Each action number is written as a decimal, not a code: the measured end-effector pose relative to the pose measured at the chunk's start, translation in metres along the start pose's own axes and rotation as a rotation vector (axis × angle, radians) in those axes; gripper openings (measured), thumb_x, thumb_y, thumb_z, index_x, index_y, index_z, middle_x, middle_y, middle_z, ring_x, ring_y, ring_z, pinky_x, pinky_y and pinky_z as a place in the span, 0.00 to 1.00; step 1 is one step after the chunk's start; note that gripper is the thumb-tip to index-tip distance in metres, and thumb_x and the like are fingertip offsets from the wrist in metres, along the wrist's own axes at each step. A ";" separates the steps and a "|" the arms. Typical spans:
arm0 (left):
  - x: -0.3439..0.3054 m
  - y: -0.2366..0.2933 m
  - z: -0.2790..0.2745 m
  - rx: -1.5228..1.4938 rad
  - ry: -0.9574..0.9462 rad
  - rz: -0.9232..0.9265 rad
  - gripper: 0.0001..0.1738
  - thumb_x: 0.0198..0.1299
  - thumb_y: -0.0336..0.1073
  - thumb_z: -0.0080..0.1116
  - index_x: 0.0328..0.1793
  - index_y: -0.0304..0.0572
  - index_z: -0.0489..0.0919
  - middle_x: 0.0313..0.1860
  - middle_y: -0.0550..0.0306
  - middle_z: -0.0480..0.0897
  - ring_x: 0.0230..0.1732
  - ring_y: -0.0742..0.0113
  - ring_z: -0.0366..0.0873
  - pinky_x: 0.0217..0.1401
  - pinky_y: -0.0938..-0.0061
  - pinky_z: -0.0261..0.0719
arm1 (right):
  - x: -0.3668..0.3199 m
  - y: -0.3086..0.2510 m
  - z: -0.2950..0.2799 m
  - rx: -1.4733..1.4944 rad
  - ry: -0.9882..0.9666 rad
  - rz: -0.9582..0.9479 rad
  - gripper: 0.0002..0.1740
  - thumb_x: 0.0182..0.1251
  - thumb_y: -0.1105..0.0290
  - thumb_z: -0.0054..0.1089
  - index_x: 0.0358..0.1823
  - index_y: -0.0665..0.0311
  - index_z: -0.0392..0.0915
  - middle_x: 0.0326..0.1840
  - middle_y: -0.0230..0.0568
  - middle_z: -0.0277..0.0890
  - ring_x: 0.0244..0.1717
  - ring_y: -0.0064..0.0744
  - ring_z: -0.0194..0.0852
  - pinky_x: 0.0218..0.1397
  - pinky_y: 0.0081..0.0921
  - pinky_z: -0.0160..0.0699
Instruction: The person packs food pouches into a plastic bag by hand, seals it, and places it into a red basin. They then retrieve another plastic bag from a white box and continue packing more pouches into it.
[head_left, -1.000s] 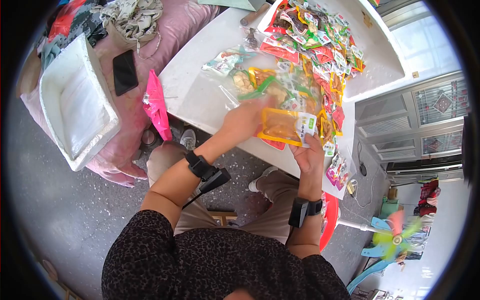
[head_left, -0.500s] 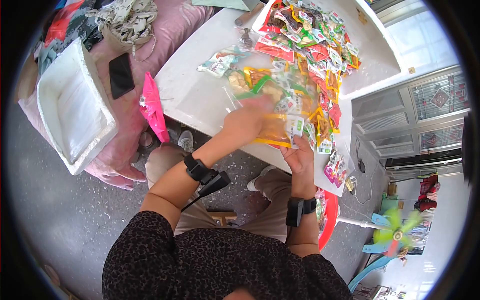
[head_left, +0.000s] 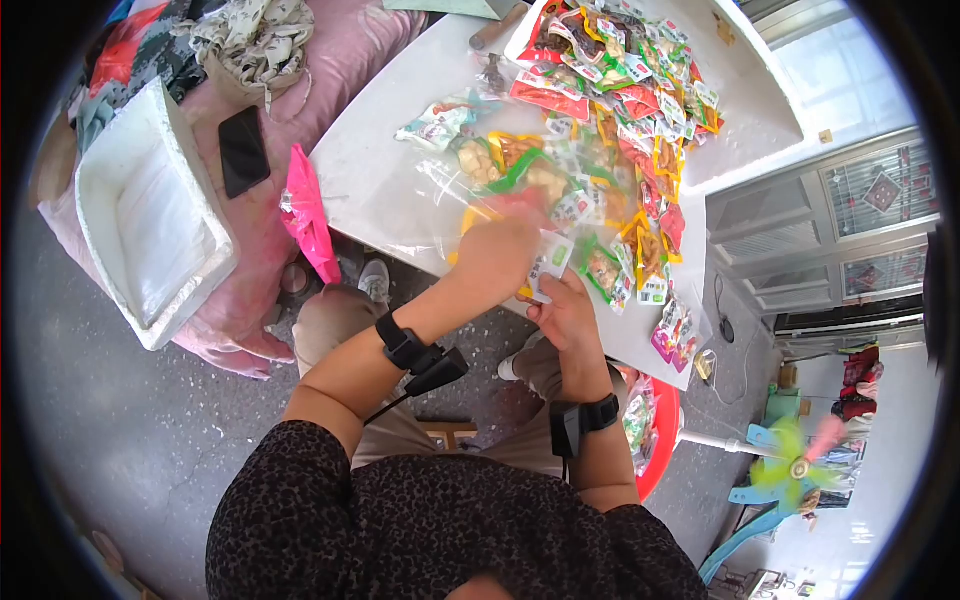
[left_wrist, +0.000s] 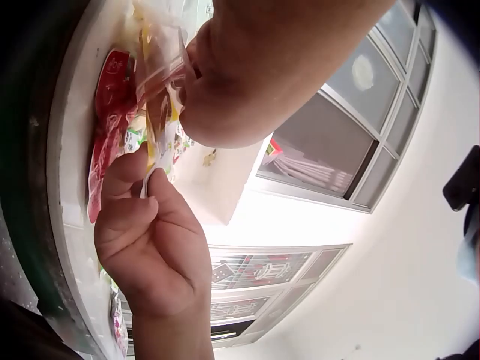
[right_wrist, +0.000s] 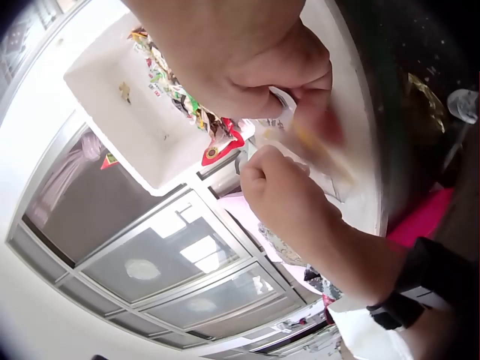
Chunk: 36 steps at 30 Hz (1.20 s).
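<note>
In the head view, my right hand (head_left: 567, 312) pinches the white end of a yellow-edged food packet (head_left: 553, 257). My left hand (head_left: 497, 256) lies over the packet's middle, its fingers blurred and partly hidden. The left wrist view shows the right hand (left_wrist: 154, 244) with thumb and fingers on the edge of the packet (left_wrist: 159, 112); the left hand (left_wrist: 262, 67) is beside it. In the right wrist view, the right hand (right_wrist: 247, 60) and left hand (right_wrist: 296, 199) are close together. Clear plastic and packets (head_left: 545, 178) lie beyond the hands.
Many packets (head_left: 640, 85) are heaped at the white foam box (head_left: 752, 120) at the back right. Toward the left are a pink bag (head_left: 308, 215), a phone (head_left: 243, 152) and another foam box (head_left: 150, 200). A red basin (head_left: 660, 440) and a fan (head_left: 797, 467) stand at the right.
The right hand has moved left with the packet's white end. The packet has shifted left and tilted, and the left hand now covers more of it.
</note>
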<state>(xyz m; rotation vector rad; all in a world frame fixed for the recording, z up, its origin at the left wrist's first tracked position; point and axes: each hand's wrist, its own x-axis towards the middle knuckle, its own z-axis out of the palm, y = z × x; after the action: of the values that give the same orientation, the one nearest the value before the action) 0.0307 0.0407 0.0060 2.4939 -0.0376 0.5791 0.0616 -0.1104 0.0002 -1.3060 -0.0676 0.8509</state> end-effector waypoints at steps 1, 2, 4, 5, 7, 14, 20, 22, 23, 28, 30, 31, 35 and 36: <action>-0.002 0.000 0.001 -0.011 0.053 0.045 0.10 0.41 0.35 0.50 0.33 0.43 0.72 0.26 0.52 0.74 0.26 0.56 0.74 0.26 0.67 0.72 | 0.001 0.001 -0.001 0.089 0.008 -0.020 0.18 0.57 0.76 0.38 0.52 0.61 0.57 0.44 0.40 0.67 0.39 0.29 0.70 0.30 0.23 0.74; -0.003 0.001 0.003 0.001 0.110 0.062 0.10 0.40 0.35 0.50 0.32 0.43 0.72 0.26 0.53 0.73 0.26 0.56 0.74 0.25 0.67 0.72 | 0.004 0.003 -0.002 0.179 0.019 -0.038 0.18 0.57 0.76 0.38 0.51 0.61 0.57 0.44 0.40 0.67 0.38 0.29 0.70 0.29 0.22 0.74; -0.003 0.002 0.006 0.022 0.219 0.096 0.10 0.38 0.35 0.50 0.30 0.42 0.71 0.25 0.53 0.73 0.25 0.57 0.74 0.24 0.67 0.72 | 0.005 0.004 0.009 0.298 0.060 -0.093 0.18 0.57 0.76 0.38 0.51 0.61 0.58 0.42 0.38 0.68 0.36 0.28 0.71 0.27 0.21 0.74; -0.005 0.003 0.006 0.052 0.192 0.097 0.09 0.38 0.34 0.50 0.29 0.42 0.71 0.24 0.53 0.73 0.24 0.57 0.74 0.24 0.67 0.71 | 0.003 0.001 0.026 0.325 0.092 -0.129 0.17 0.57 0.76 0.38 0.50 0.61 0.59 0.42 0.37 0.68 0.35 0.28 0.71 0.27 0.20 0.74; -0.005 0.004 0.005 0.113 0.140 0.101 0.08 0.38 0.34 0.50 0.27 0.42 0.71 0.23 0.53 0.72 0.23 0.56 0.74 0.22 0.67 0.71 | 0.006 0.005 0.036 0.293 0.107 -0.163 0.17 0.57 0.76 0.39 0.50 0.61 0.59 0.42 0.36 0.68 0.35 0.27 0.71 0.27 0.20 0.74; -0.007 0.001 0.012 0.051 0.184 0.120 0.06 0.38 0.33 0.49 0.25 0.41 0.70 0.22 0.54 0.71 0.23 0.57 0.73 0.20 0.67 0.70 | 0.021 0.025 0.028 0.061 0.052 -0.046 0.08 0.55 0.72 0.45 0.38 0.64 0.68 0.26 0.32 0.71 0.24 0.21 0.69 0.22 0.14 0.67; -0.001 0.002 0.004 0.044 0.143 0.090 0.06 0.38 0.33 0.49 0.24 0.40 0.70 0.21 0.52 0.71 0.24 0.56 0.73 0.22 0.67 0.70 | 0.028 0.025 0.042 0.210 0.188 -0.177 0.05 0.56 0.73 0.45 0.32 0.66 0.69 0.25 0.34 0.70 0.19 0.18 0.65 0.16 0.11 0.61; 0.001 0.003 -0.002 0.088 0.158 0.061 0.06 0.38 0.33 0.49 0.24 0.40 0.70 0.21 0.52 0.71 0.25 0.56 0.73 0.22 0.66 0.70 | 0.034 0.026 0.034 0.187 0.136 -0.186 0.05 0.57 0.74 0.44 0.33 0.66 0.69 0.24 0.34 0.70 0.17 0.17 0.63 0.15 0.11 0.58; 0.002 0.003 -0.005 0.109 0.090 0.068 0.06 0.38 0.33 0.49 0.24 0.40 0.70 0.21 0.51 0.72 0.25 0.56 0.73 0.22 0.66 0.70 | 0.031 0.026 0.027 0.171 0.092 -0.166 0.05 0.57 0.74 0.44 0.33 0.66 0.69 0.24 0.34 0.70 0.16 0.17 0.62 0.14 0.11 0.57; -0.005 0.002 -0.004 0.005 0.239 0.130 0.06 0.39 0.33 0.49 0.24 0.40 0.70 0.21 0.51 0.72 0.23 0.56 0.72 0.21 0.66 0.68 | 0.024 0.013 0.017 0.054 0.122 -0.231 0.05 0.57 0.75 0.43 0.33 0.64 0.69 0.25 0.33 0.70 0.16 0.17 0.62 0.14 0.11 0.57; -0.006 0.004 -0.003 -0.008 0.099 0.068 0.06 0.40 0.34 0.49 0.26 0.41 0.70 0.21 0.52 0.71 0.23 0.56 0.72 0.21 0.66 0.68 | 0.032 0.020 0.030 -0.073 0.120 -0.391 0.05 0.57 0.75 0.45 0.34 0.64 0.69 0.26 0.32 0.70 0.19 0.17 0.64 0.17 0.11 0.60; -0.007 0.004 -0.004 -0.017 0.025 0.036 0.06 0.40 0.34 0.49 0.26 0.41 0.70 0.21 0.52 0.71 0.23 0.56 0.72 0.21 0.66 0.68 | 0.034 0.020 0.036 -0.106 0.122 -0.433 0.06 0.56 0.75 0.45 0.34 0.64 0.70 0.27 0.32 0.70 0.21 0.17 0.65 0.18 0.12 0.62; -0.007 0.006 -0.010 0.030 0.119 0.077 0.06 0.40 0.34 0.49 0.27 0.42 0.70 0.20 0.54 0.70 0.24 0.57 0.73 0.22 0.66 0.70 | 0.040 0.009 0.050 -0.093 0.122 -0.429 0.07 0.55 0.74 0.46 0.36 0.64 0.70 0.28 0.29 0.71 0.25 0.17 0.68 0.22 0.12 0.66; -0.006 0.006 -0.012 0.036 0.110 0.049 0.06 0.40 0.33 0.49 0.27 0.42 0.71 0.20 0.54 0.70 0.24 0.56 0.73 0.22 0.66 0.70 | 0.041 0.010 0.047 -0.042 0.104 -0.376 0.08 0.55 0.74 0.45 0.36 0.65 0.70 0.27 0.29 0.71 0.24 0.17 0.68 0.22 0.13 0.66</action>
<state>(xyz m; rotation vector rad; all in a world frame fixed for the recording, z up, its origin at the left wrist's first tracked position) 0.0194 0.0412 0.0152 2.4978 -0.0467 0.7434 0.0625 -0.0481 -0.0105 -1.3213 -0.2423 0.4634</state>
